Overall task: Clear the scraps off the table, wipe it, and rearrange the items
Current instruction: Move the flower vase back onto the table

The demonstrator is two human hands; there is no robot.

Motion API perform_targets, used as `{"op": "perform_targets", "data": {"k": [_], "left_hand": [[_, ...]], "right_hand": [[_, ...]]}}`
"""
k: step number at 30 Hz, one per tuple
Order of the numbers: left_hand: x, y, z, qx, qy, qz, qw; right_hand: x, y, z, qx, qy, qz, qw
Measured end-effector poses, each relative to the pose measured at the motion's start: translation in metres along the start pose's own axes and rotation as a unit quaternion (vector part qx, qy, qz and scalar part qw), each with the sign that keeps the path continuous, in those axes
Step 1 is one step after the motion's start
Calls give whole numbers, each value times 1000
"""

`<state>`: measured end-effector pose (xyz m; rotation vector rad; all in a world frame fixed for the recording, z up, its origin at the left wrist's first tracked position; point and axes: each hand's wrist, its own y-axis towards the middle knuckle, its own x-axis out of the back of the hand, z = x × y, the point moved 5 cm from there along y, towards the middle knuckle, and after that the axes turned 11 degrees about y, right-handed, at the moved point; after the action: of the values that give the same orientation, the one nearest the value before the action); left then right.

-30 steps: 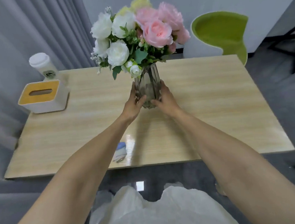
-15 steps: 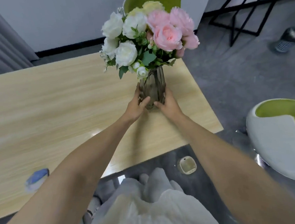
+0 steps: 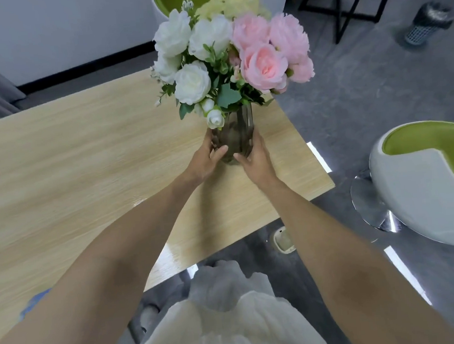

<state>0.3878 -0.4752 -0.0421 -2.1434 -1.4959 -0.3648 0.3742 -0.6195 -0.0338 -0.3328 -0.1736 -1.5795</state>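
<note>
Glass, smoky grey-brown & faceted, sits under the fingers (image 3: 220, 152): left hand (image 3: 204, 161) and right hand (image 3: 256, 161) both curl round the lower part of the vase (image 3: 235, 136). Thumbs face the camera; the other digits wrap behind, mostly hidden. Can't tell if the base touches the table (image 3: 83, 161) or is just off it.

Change vs. 1 s ago: same two-hand grip, but the vase has gone from approx. mid-table to the right end, near the far-right corner. The view has swung w/ it, so the tissue box & white bottle on the left are out of shot. Judgement: this is the rearrange phase, w/ the vase being re-sited. Setting it this near an edge risks a knock, esp. as it looks top-heavy.

Outward: flowers (image 3: 227, 57) are white, pink & pale-yellow blooms, ruffled, prob. artificial, w/ green leaves, spreading far wider than the vase neck. Table is pale wood-grain laminate, glossy at the near edge. Blue item (image 3: 34, 303) lies at that edge, half hidden by the left forearm; can't ID. Beyond: grey floor (image 3: 363, 93) and a white-shell chair (image 3: 425, 183) w/ green lining on a chrome base.
</note>
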Motion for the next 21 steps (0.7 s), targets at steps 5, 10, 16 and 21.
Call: {"op": "perform_targets", "data": {"k": [5, 10, 16, 21], "left_hand": [[3, -2, 14, 7, 37, 27, 999], [2, -3, 18, 2, 77, 28, 997], [8, -5, 12, -42, 106, 20, 993], [18, -44, 14, -7, 114, 58, 992]], "right_hand": [[-8, -7, -9, 7, -4, -16, 1000], [-17, -14, -25, 9, -6, -34, 999], [-20, -21, -17, -9, -13, -39, 999], [-53, -65, -5, -103, -56, -7, 993]]}}
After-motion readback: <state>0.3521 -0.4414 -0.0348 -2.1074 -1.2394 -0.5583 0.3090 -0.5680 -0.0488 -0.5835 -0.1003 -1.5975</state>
